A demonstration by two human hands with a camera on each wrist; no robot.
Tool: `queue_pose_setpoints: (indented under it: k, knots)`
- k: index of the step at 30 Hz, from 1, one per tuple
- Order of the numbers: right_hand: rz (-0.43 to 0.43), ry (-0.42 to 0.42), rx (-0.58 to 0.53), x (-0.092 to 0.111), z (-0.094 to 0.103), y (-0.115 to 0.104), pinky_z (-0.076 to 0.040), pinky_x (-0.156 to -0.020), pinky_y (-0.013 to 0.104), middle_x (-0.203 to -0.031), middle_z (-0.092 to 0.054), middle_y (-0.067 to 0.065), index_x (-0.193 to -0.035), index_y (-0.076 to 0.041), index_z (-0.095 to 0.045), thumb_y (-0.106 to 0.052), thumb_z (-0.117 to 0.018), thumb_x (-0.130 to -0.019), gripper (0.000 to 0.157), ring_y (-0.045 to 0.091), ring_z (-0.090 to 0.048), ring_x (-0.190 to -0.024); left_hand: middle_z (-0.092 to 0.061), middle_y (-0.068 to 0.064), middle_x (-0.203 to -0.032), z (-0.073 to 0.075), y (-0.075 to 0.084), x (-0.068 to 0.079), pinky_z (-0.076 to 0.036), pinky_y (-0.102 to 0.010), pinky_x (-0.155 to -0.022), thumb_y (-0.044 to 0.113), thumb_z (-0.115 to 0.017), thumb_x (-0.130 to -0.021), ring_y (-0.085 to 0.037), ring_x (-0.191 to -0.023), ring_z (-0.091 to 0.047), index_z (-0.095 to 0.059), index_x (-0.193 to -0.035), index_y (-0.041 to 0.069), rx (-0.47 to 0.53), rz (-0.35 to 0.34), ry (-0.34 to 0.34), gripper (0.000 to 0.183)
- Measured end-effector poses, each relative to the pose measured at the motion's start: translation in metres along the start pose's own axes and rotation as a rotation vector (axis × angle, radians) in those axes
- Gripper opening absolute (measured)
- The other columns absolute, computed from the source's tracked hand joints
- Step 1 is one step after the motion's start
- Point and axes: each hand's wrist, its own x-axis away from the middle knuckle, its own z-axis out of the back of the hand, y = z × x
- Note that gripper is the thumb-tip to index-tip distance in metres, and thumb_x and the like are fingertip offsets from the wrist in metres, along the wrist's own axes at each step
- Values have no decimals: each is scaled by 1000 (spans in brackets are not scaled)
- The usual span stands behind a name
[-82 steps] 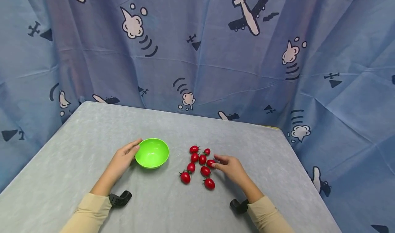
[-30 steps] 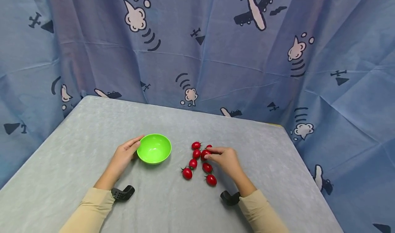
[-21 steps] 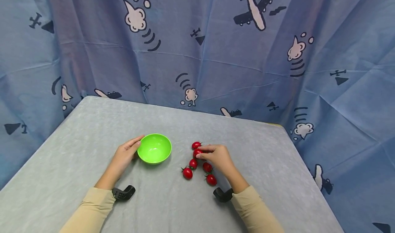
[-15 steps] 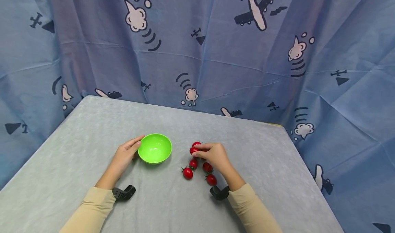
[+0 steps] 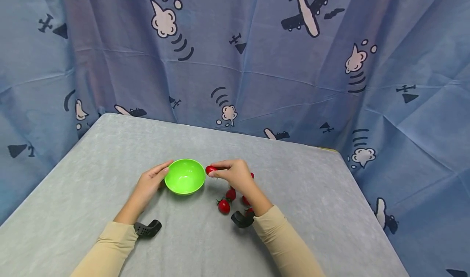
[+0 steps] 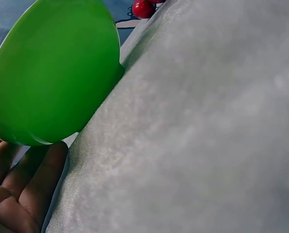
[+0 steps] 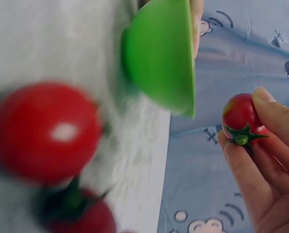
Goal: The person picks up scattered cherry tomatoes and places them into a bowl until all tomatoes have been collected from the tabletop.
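Note:
In the head view, a green bowl (image 5: 185, 177) stands on the table, with my left hand (image 5: 148, 185) holding its left side. The left wrist view shows the fingers (image 6: 42, 179) against the bowl's outer wall. My right hand (image 5: 236, 176) pinches a red cherry tomato (image 5: 210, 169) between thumb and fingers, just beside the bowl's right rim. The right wrist view shows the held tomato (image 7: 241, 116) with its green stem end. Several cherry tomatoes, including a near one (image 5: 223, 206), lie below and behind the right hand, some partly hidden by it.
A pale cloth covers the table (image 5: 279, 167). A blue curtain (image 5: 205, 65) with airplane prints hangs behind it and along the sides. Black wrist devices (image 5: 147, 229) sit on both wrists, the right one partly over the tomatoes.
My right hand has gone from the right side of the tomato group, has taken a tomato, and has carried it left to the bowl's rim. The left hand stays at the bowl.

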Motion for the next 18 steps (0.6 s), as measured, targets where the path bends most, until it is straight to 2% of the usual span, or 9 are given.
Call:
queue_pose_setpoints:
  k: [2,5,11,18]
  knots:
    - [32,-6,-7,-4,-5,-6,-55,-75,27,-110,-77,5,-105,-15,-81,-27,-86,-78,30,17,-66,-96,-43,-4,-157,0,0,0,-41,-6,-92,40,-48,-105,-21,-145,-37,-47,-150,15,4,-3,0,51]
    - [57,-26,-17,-9,-13,-14,-56,-81,31,-109,-77,5,-106,-15,-80,-27,-85,-79,30,20,-67,-103,-43,-4,-156,2,1,1,-40,-4,-91,41,-48,-105,-21,-145,-37,-47,-150,15,-1,-9,4,52]
    - [68,-72,-46,-17,-27,-24,-54,-75,23,-106,-77,5,-106,-14,-80,-26,-85,-79,30,15,-65,-96,-43,-4,-156,2,1,2,-39,-3,-90,41,-48,-105,-21,-145,-37,-47,-150,16,7,-8,-1,52]
    - [98,-71,-18,-23,-40,-29,-54,-72,20,-106,-77,7,-105,-13,-80,-24,-86,-78,30,15,-67,-96,-46,-5,-154,1,1,1,-43,-5,-89,41,-49,-104,-20,-140,-42,-48,-148,15,23,-12,-1,51]
